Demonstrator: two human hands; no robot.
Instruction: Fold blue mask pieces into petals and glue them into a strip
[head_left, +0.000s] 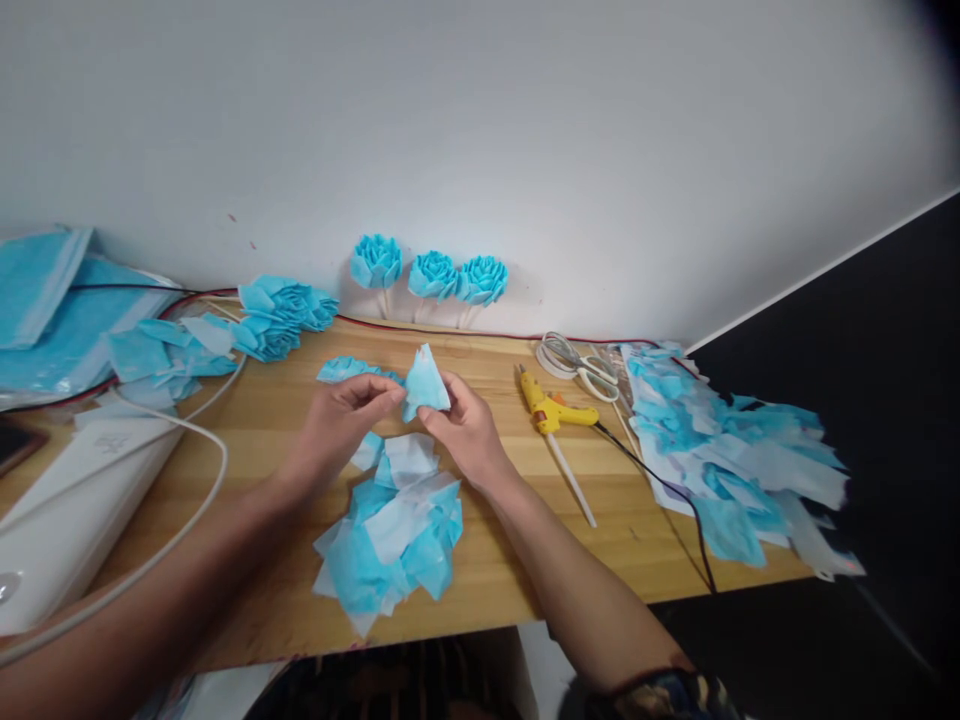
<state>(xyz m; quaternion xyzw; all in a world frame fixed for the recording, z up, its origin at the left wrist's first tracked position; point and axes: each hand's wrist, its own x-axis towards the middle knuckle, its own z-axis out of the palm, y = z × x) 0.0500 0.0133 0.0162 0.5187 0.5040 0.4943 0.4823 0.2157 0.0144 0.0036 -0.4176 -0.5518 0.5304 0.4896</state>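
Over the middle of the wooden table [570, 560], my left hand [341, 420] and my right hand [465, 425] together pinch a small folded blue-and-white piece of mask fabric [426, 382]. Both hands are closed on it, the left at its left edge and the right underneath. Just below my hands lies a loose pile of cut blue and white fabric pieces [394, 535]. A few more blue pieces [346, 368] lie behind my left hand.
Three finished blue fabric roses on sticks [431, 275] lean on the wall. More roses [281, 315] and blue scraps lie at left beside stacked masks [52, 310] and a white device [67, 510] with cables. A yellow glue gun [551, 410], scissors [574, 360], a stick and a scrap heap [735, 460] are at right.
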